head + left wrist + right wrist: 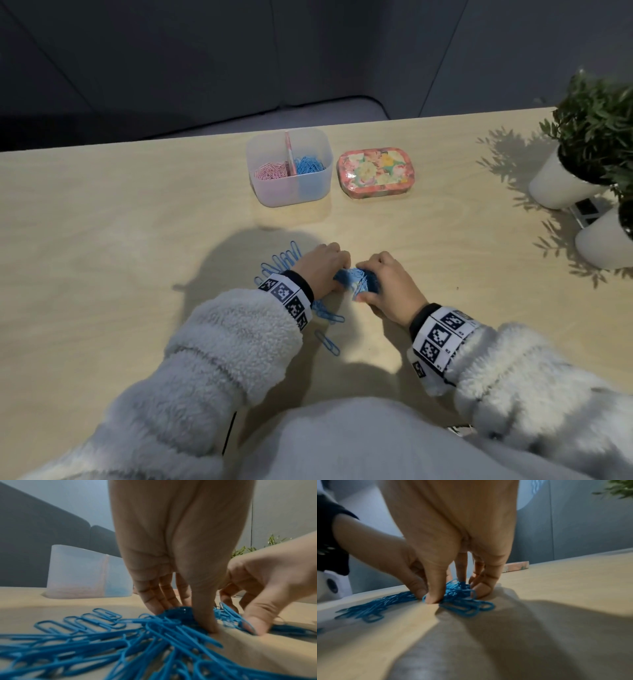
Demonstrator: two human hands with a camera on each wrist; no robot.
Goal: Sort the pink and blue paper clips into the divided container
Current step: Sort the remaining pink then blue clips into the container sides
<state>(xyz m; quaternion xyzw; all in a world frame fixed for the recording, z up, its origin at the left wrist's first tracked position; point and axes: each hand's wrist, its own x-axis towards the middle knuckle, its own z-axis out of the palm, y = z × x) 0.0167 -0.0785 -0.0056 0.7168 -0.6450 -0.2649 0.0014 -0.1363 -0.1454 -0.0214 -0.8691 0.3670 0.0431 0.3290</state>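
Both hands meet over a heap of blue paper clips (356, 281) on the table's near middle. My left hand (337, 270) pinches one side of the bunch between thumb and downward fingers (187, 616). My right hand (366, 279) grips the other side, thumb and curled fingers around the clips (456, 595). More loose blue clips (284, 260) fan out left of the left wrist and trail toward me (327, 342). The translucent divided container (260, 185) stands farther back, with pink clips (272, 170) in its left half and blue clips (310, 165) in its right half.
A floral tin (376, 173) lies just right of the container. Two potted plants in white pots (561, 185) (603, 240) stand at the table's right edge. The far table edge runs right behind the container.
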